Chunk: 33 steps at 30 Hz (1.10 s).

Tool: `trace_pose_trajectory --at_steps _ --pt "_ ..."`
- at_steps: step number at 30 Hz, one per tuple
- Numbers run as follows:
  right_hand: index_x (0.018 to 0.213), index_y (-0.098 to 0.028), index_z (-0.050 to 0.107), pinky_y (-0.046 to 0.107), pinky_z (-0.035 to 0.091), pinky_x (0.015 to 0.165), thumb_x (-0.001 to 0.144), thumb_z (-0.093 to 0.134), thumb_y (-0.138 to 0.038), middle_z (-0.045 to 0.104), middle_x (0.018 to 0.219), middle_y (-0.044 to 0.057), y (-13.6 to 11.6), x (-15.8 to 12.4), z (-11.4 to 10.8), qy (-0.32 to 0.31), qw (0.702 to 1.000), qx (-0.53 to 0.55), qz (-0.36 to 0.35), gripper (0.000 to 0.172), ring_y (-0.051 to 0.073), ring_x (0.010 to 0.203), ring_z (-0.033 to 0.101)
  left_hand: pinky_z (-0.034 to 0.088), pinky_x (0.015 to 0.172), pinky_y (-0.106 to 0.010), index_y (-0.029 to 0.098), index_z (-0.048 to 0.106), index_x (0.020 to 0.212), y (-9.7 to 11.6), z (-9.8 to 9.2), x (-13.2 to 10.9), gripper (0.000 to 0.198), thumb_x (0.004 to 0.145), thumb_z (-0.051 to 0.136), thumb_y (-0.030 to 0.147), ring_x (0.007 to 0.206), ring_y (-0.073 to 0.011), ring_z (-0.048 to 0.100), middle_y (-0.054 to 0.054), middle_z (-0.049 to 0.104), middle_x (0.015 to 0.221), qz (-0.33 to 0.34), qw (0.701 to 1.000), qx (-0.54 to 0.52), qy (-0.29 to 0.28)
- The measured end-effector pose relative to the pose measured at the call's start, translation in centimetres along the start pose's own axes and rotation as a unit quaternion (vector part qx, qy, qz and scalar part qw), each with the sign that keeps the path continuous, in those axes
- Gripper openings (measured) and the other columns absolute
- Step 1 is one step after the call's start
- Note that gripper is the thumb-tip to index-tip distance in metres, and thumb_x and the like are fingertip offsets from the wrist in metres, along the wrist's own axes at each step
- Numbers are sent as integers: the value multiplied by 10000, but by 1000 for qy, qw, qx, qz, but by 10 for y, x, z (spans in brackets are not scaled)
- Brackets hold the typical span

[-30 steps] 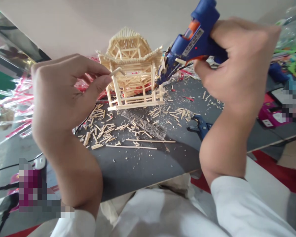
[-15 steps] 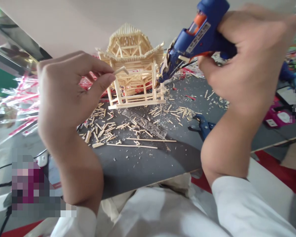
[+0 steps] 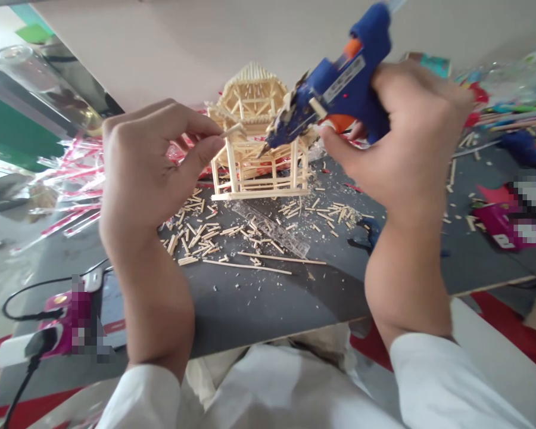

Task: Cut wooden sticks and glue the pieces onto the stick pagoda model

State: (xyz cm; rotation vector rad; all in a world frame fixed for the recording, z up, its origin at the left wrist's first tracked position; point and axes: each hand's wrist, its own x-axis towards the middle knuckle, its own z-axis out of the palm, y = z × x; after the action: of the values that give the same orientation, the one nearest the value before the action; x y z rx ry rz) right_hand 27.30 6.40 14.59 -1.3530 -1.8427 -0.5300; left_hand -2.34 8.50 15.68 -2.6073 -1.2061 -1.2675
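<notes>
Head view, the only one: the left hand (image 3: 147,173) is raised above the worktop (image 3: 259,304), thumb and forefinger pinched shut on a short wooden stick (image 3: 233,129). The stick's long axis runs roughly left to right, tilted up a touch, its free end aimed right at the glue gun (image 3: 335,98). The right hand (image 3: 402,143) is wrapped tight round the gun's blue grip, a finger in under the orange trigger. The nozzle tip (image 3: 262,151) slants down and left, sitting just right of and slightly below the stick's free end, near but not touching. So the gun lies to the right of the stick, and a small gap separates them. Behind both, farther off, stands the stick-built house model (image 3: 259,161), with cut stick scraps (image 3: 196,235) strewn nearer across the dark board.
</notes>
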Motion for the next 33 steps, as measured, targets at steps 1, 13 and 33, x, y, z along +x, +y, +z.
trace_pose_trajectory --at_steps 1,13,33 --pt "1103 -258 683 418 514 794 813 720 -320 761 1014 78 -6 -1 2 -15 1000 8 -3 298 317 913 722 612 750 -526 385 821 1061 0 -1 0 148 974 717 326 914 -282 779 -8 808 962 -1 1000 0 2" --pt "1250 -324 626 393 512 721 928 574 -269 680 1017 95 -24 -6 21 -96 995 13 9 330 318 953 671 604 722 -492 312 811 1061 -7 -8 -3 122 953 754 307 811 -266 751 -27 802 937 6 1000 -4 22" --pt "1205 -315 636 399 507 755 946 613 -324 693 1020 93 -26 -4 20 -110 994 10 17 260 333 978 684 608 727 -445 288 809 1041 -7 -8 -1 109 980 738 342 828 -238 759 -13 802 934 19 1000 0 9"
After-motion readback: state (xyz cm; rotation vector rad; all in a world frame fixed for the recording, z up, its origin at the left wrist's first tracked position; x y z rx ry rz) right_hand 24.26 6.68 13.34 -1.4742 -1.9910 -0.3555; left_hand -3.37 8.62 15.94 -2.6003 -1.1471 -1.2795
